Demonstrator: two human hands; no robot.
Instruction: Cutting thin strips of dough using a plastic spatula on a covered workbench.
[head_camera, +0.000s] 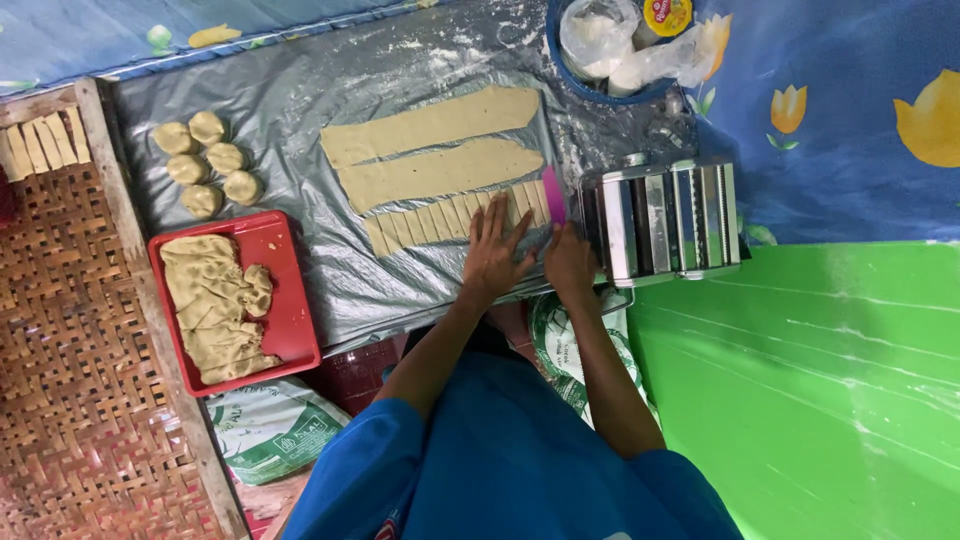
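My left hand (495, 255) lies flat, fingers spread, on a dough strip cut into small pieces (440, 222) on the grey plastic sheet (300, 90). Just to its right, my right hand (570, 262) grips a pink scraper (553, 195), its blade standing at the right end of the cut strip. Two long uncut dough strips (430, 125) (440, 172) lie farther up the sheet.
A metal pasta roller (662, 220) stands right of my hands. A red tray (285, 320) holds folded dough. Several dough balls (205, 165) sit at the sheet's left. A woven bamboo tray (70, 350) carries cut pieces (40, 145). A blue bowl (600, 90) holds plastic bags.
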